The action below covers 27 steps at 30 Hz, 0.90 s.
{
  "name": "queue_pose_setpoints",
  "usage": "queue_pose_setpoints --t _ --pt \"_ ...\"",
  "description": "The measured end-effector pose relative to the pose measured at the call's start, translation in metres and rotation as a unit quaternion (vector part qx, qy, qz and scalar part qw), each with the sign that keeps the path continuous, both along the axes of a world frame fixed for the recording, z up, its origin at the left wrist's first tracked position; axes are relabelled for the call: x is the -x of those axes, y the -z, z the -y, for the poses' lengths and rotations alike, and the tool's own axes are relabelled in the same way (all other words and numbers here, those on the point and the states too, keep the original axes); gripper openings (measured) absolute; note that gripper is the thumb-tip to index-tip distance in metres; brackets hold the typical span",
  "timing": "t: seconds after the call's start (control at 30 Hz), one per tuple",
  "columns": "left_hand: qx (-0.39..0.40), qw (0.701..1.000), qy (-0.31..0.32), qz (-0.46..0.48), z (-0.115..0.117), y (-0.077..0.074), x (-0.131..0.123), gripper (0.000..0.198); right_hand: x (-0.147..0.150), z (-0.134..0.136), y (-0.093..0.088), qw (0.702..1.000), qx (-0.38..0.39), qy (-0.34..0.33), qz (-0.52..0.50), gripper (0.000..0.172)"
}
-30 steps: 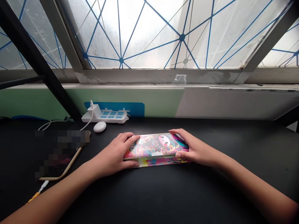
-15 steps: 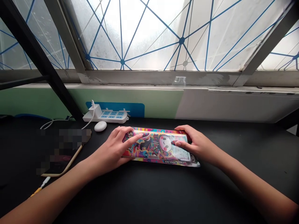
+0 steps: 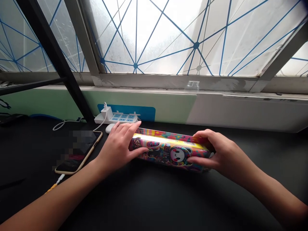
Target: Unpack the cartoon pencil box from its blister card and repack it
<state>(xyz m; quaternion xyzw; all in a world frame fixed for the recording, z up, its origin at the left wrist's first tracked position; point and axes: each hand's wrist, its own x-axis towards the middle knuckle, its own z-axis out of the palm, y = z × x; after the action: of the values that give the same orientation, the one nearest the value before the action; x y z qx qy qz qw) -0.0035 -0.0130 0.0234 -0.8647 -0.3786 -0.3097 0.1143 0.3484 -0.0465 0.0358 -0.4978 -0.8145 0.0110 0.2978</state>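
Note:
A colourful cartoon-printed pencil box stands tipped up on its long edge on the black desk, its printed face turned towards me. My left hand grips its left end, thumb on the front and fingers stretched over the top. At the right end my right hand wraps round the box, thumb on the front face and fingers behind.
A phone with a cable lies to the left of my left hand. Behind the box sit a white power strip with a charger plugged in and a small white case. A window sill runs along the back.
The pencil box went from lying flat to tipped up on its long edge, with both hands holding its ends. The view shifted slightly to the left.

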Motion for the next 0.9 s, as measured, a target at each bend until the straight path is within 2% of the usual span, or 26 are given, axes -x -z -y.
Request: queue_pose_setpoints --t 0.13,0.23,0.33,0.47,0.57,0.73,0.9 --pt "-0.014 0.999 0.008 -0.033 0.006 -0.012 0.003 0.039 0.01 0.012 0.002 0.989 -0.112 -0.033 0.093 0.031" --pt "0.005 0.996 0.012 -0.094 0.01 -0.01 0.0 0.028 0.024 0.019 0.008 0.97 -0.155 -0.054 0.18 0.009" --pt "0.02 0.991 0.015 -0.131 0.014 -0.003 -0.007 0.023 0.037 0.022 0.018 0.957 -0.173 -0.058 0.226 0.02" --pt "0.042 0.985 0.032 -0.167 0.017 0.002 -0.015 0.019 0.042 0.02 0.028 0.957 -0.162 -0.057 0.235 0.032" --pt "0.066 0.98 0.034 -0.183 0.018 0.001 -0.016 0.03 0.042 0.017 0.033 0.963 -0.13 -0.068 0.228 0.032" --pt "0.091 0.976 0.028 -0.196 0.016 0.0 -0.013 0.027 0.042 0.018 0.038 0.968 -0.108 -0.06 0.22 0.029" --pt "0.105 0.98 0.033 -0.166 0.013 0.0 -0.01 0.047 0.044 0.019 0.037 0.974 -0.099 -0.055 0.197 0.029"
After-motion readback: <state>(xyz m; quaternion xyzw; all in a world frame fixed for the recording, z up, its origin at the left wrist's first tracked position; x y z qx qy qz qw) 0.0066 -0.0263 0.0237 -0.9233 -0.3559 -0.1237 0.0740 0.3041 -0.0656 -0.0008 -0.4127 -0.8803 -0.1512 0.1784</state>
